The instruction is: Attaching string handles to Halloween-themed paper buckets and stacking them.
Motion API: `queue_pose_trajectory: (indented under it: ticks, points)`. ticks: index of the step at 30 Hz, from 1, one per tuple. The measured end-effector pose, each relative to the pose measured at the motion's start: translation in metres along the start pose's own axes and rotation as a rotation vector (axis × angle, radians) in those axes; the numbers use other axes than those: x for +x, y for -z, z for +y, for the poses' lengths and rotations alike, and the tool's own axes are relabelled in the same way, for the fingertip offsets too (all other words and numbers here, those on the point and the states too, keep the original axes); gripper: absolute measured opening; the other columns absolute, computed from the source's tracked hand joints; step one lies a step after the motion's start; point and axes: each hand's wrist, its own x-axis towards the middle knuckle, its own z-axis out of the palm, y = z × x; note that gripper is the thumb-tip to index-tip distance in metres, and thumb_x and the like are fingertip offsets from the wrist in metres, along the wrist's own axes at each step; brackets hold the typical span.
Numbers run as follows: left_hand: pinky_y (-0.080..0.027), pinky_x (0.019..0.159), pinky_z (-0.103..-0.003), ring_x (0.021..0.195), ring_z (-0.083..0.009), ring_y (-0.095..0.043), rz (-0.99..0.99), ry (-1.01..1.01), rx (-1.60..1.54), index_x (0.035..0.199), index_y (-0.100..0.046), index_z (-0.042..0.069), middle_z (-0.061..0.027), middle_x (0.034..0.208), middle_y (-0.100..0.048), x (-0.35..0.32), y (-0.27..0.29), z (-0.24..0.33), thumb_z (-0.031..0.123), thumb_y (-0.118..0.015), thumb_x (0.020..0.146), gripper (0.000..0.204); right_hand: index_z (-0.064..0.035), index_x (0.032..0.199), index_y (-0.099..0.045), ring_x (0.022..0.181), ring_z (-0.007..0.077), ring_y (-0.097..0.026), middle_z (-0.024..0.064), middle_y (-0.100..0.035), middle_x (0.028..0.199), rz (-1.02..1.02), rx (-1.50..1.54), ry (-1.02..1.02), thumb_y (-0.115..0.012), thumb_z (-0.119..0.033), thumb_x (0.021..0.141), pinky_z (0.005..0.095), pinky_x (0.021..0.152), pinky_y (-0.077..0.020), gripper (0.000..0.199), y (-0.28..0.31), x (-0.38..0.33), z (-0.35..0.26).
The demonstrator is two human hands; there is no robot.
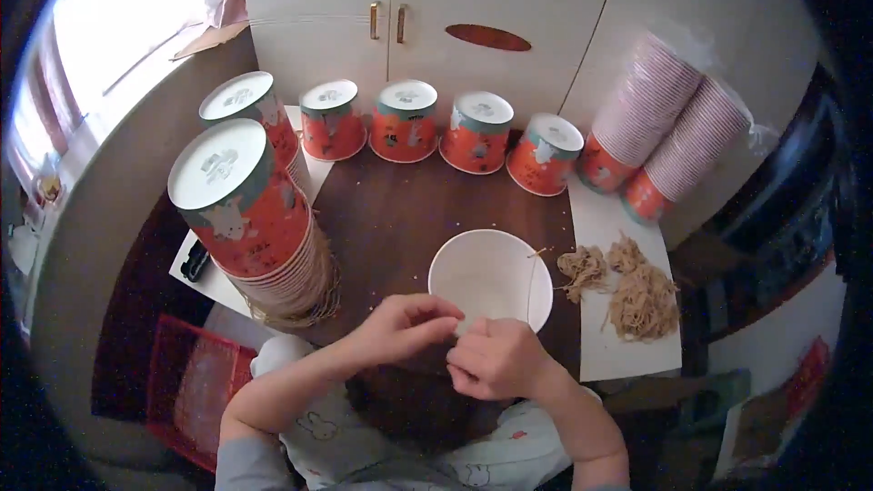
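Note:
Before me a white-lined paper bucket [482, 264] stands with its mouth toward me. A thin string [532, 286] hangs from a short tan piece at its right rim and runs down inside toward my right hand. My left hand [409, 327] is at the near rim, thumb and forefinger brought together; what they pinch is too small to make out. Close beside it, my right hand [498, 359] is curled closed over the near right rim, where the string passes out of sight. A small pale bit shows between the two hands.
Several upside-down orange paper buckets [405, 127] line the table's back. Tall nested stacks stand at left [264, 218] and back right [650, 109]. Tangled tan twine [641, 300] lies on white board at right. A red plastic crate [200, 382] is low at left.

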Motion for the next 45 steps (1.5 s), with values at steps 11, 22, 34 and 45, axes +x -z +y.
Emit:
queue_pose_trajectory:
  ticks: [11, 22, 34, 45]
  points:
    - [-0.044, 0.073, -0.024, 0.081, -0.0091, -0.054, -0.080, 0.102, -0.209, 0.087, -0.058, 0.001, -0.0033, 0.086, -0.059, -0.008, -0.005, -0.008, 0.012, -0.055, 0.083, 0.012, -0.0122, 0.057, -0.044, 0.055, 0.0149, -0.050, -0.0005, -0.044, 0.056, -0.104, -0.041, 0.173, -0.060, -0.019, 0.060, 0.0261, 0.045, -0.0413, 0.018, -0.023, 0.000, -0.012]
    - [-0.044, 0.065, -0.020, 0.075, -0.0064, -0.054, 0.037, 0.090, -0.316, 0.085, -0.059, 0.001, -0.0009, 0.081, -0.058, -0.015, 0.002, -0.001, 0.006, -0.060, 0.078, 0.009, -0.0087, 0.093, -0.049, 0.061, 0.0217, -0.056, 0.0072, -0.053, 0.080, 0.181, 0.275, -0.368, -0.066, -0.015, 0.065, 0.0317, 0.049, -0.0460, 0.033, -0.007, -0.007, -0.017]
    - [-0.040, 0.055, -0.018, 0.067, -0.0044, -0.050, 0.108, 0.155, -0.207, 0.082, -0.058, 0.003, 0.0015, 0.071, -0.054, -0.010, 0.001, 0.009, 0.015, -0.057, 0.082, 0.012, -0.0066, 0.084, -0.062, 0.056, 0.0234, -0.060, 0.0112, -0.061, 0.068, 0.163, 0.390, -0.533, -0.059, -0.013, 0.076, 0.0317, 0.051, -0.0467, 0.011, -0.005, -0.004, -0.004]
    - [-0.044, 0.051, -0.023, 0.055, -0.0098, -0.055, 0.153, 0.328, 0.220, 0.078, -0.061, -0.001, -0.0047, 0.061, -0.058, 0.016, 0.002, -0.024, 0.033, -0.055, 0.081, 0.035, -0.0021, 0.083, -0.062, 0.049, 0.0048, -0.048, 0.0046, -0.057, 0.059, 0.124, 0.446, -0.712, -0.058, -0.008, 0.077, 0.0212, 0.046, -0.0383, 0.010, -0.015, -0.007, 0.008]
